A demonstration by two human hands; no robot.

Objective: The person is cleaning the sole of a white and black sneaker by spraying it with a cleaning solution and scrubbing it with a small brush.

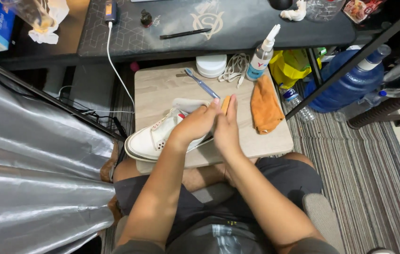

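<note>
A white sneaker [149, 138] lies on its side on a pale wooden board [157, 89] across my lap, toe pointing left. My left hand [196, 126] grips the sneaker near its heel and tongue. My right hand [226, 127] presses against the shoe beside the left hand, with a small orange-tan piece [226, 103] at its fingertips; what that piece is cannot be told. A blue-handled toothbrush [201, 84] lies on the board just beyond my hands.
An orange cloth [265, 106], a clear spray bottle [261, 55], a white round tub [211, 65] and a coiled white cord [234, 68] sit on the board. A dark desk [237, 23] lies ahead. A blue water jug [348, 84] stands right, silver sheeting [30, 164] left.
</note>
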